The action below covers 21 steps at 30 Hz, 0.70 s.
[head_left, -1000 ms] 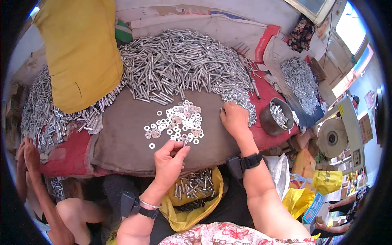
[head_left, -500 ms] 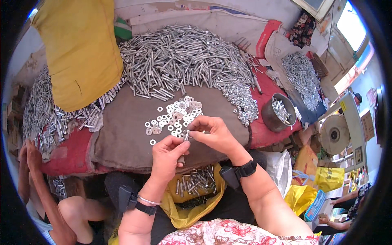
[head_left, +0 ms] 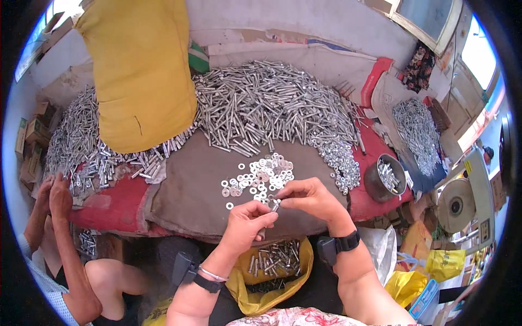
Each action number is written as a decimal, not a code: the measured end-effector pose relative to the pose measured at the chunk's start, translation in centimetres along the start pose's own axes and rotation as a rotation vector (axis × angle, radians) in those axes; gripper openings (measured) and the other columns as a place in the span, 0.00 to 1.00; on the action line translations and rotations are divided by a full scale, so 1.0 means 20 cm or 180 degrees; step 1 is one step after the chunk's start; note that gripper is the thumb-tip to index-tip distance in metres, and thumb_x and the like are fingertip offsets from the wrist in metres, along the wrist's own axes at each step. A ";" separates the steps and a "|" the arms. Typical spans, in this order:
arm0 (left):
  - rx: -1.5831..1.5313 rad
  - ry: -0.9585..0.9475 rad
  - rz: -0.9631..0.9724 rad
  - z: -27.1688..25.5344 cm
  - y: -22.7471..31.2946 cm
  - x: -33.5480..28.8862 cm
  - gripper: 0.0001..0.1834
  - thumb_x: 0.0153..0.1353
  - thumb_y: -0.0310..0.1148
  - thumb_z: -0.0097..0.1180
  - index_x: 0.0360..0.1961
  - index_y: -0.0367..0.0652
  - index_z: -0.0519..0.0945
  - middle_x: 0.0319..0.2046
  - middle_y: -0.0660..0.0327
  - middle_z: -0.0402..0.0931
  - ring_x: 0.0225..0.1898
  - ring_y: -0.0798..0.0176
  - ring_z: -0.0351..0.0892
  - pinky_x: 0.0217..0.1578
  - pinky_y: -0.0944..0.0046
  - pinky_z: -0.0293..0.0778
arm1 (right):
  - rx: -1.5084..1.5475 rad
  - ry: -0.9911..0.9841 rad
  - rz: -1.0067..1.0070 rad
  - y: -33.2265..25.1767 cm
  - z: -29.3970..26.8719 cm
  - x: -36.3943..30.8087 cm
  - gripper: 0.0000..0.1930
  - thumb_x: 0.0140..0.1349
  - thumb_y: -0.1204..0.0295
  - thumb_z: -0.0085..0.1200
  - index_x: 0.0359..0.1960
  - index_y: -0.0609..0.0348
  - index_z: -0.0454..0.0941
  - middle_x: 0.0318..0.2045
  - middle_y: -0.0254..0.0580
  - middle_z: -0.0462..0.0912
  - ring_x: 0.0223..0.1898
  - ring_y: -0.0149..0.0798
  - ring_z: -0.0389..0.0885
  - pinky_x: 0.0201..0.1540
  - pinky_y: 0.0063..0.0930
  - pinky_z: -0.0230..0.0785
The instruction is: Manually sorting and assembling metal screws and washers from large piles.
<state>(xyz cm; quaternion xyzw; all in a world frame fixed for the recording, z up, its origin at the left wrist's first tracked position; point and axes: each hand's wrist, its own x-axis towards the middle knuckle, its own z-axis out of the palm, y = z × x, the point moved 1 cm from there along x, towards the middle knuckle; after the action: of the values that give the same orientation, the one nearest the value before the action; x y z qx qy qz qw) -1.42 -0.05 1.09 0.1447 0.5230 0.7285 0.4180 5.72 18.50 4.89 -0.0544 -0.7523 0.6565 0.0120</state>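
Silver bolt (head_left: 275, 206) is sitting pinched in left hand (head_left: 248, 224), right hand (head_left: 312, 200) gripping its end, yellow bag (head_left: 237, 295) holding some, large heap (head_left: 277, 103) remaining.

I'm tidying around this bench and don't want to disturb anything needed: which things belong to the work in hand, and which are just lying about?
Likely in use:
metal fastener in the left hand, right hand close by
loose washers
heaped bolts
open yellow bag holding bolts

Apparently just lying about:
large yellow sack
white bag
cardboard boxes
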 end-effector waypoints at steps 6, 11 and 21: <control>0.1975 0.0464 0.1887 -0.03 -0.08 0.05 0.04 0.55 0.27 0.64 0.27 0.42 0.80 0.21 0.69 0.77 0.19 0.80 0.70 0.17 0.77 0.65 | -0.0169 0.0219 0.0120 0.02 0.05 0.02 0.09 0.57 0.77 0.59 0.39 0.67 0.82 0.31 0.33 0.83 0.34 0.23 0.77 0.38 0.20 0.70; 0.0748 0.0231 0.0375 0.00 0.00 0.04 0.05 0.55 0.27 0.63 0.27 0.41 0.79 0.21 0.67 0.78 0.17 0.77 0.70 0.15 0.76 0.62 | -0.0429 0.0355 0.0072 -0.04 0.03 0.03 0.08 0.56 0.76 0.60 0.35 0.67 0.82 0.27 0.34 0.82 0.30 0.23 0.75 0.33 0.21 0.69; 0.3169 0.0381 0.2682 0.10 -0.03 -0.03 0.05 0.51 0.21 0.57 0.28 0.40 0.74 0.23 0.54 0.71 0.24 0.45 0.75 0.23 0.53 0.71 | -0.1221 0.1057 -0.0595 0.06 0.15 0.07 0.16 0.60 0.64 0.61 0.44 0.63 0.78 0.24 0.45 0.81 0.25 0.31 0.79 0.29 0.28 0.71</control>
<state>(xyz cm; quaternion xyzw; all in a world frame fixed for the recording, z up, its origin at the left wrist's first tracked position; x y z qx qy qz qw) 0.43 0.82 1.46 0.4727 0.7187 0.5075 -0.0500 4.08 15.76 3.18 -0.0929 -0.8524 0.4800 0.1853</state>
